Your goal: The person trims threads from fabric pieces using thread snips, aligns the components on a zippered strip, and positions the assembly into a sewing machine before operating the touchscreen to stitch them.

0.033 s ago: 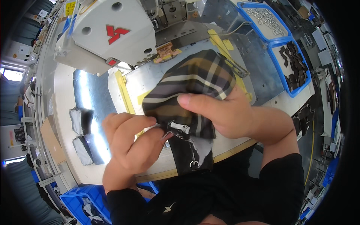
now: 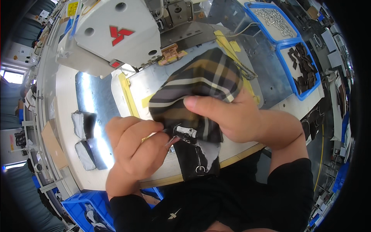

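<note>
A piece of plaid fabric (image 2: 185, 91) in brown, black, grey and cream is bunched up in front of the sewing machine. My right hand (image 2: 232, 114) grips it from the right, thumb pressed on top and the other fingers hidden behind. At its lower left edge, my left hand (image 2: 139, 143) is closed in a pinch on the dark rim, near a small white label (image 2: 186, 131). Below the label hangs a dark flap (image 2: 189, 164) with a small metal ring (image 2: 199, 169) and a ragged grey-white scrap of lining (image 2: 210, 150).
The white sewing machine (image 2: 116, 34) stands at the upper left. Blue trays hold metal rings (image 2: 272, 21) and dark strips (image 2: 305, 69) at the upper right. Two padded pieces (image 2: 85, 154) lie on the left of the table; a blue crate (image 2: 83, 205) sits below.
The plaid fabric and my left fingertips have shifted very slightly to the right. Both hands keep their hold.
</note>
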A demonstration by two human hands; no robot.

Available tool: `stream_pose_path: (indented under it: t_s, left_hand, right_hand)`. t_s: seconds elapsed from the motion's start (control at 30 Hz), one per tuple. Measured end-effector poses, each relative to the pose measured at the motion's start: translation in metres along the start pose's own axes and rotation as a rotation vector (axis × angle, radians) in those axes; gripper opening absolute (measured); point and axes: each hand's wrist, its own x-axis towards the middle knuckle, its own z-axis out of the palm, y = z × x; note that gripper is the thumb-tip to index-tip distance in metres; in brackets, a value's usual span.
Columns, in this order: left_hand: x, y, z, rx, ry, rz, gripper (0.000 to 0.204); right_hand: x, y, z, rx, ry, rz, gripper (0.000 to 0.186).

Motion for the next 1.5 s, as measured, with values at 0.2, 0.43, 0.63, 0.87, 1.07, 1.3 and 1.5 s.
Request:
stream_pose_path:
  t_s: [0.2, 0.43, 0.63, 0.87, 1.07, 1.3, 1.5]
  left_hand:
    - [-0.001, 0.01, 0.003, -0.186, 0.039, -0.116, 0.034]
    - [0.001, 0.011, 0.007, -0.212, 0.008, -0.008, 0.032]
    - [0.004, 0.016, 0.003, -0.307, -0.07, -0.118, 0.032]
    - [-0.01, 0.019, 0.0, -0.102, 0.007, 0.084, 0.03]
    - [-0.014, 0.022, -0.004, 0.052, -0.005, 0.213, 0.031]
    - [-0.021, 0.024, 0.001, 0.215, 0.096, 0.391, 0.022]
    - [-0.035, 0.031, -0.004, 0.425, 0.031, 0.443, 0.039]
  right_hand:
    - [-0.003, -0.01, 0.004, -0.113, -0.011, 0.046, 0.018]
    - [-0.001, 0.001, 0.003, -0.103, -0.041, -0.01, 0.018]
    - [-0.002, -0.002, 0.006, -0.153, -0.066, 0.017, 0.018]
    - [0.002, -0.011, 0.003, -0.094, -0.093, 0.087, 0.027]
    - [-0.005, -0.012, -0.002, -0.343, -0.245, -0.025, 0.047]
    - [-0.007, -0.014, 0.004, -0.332, -0.192, 0.048, 0.044]
    - [-0.006, -0.02, 0.002, -0.456, -0.289, 0.071, 0.04]
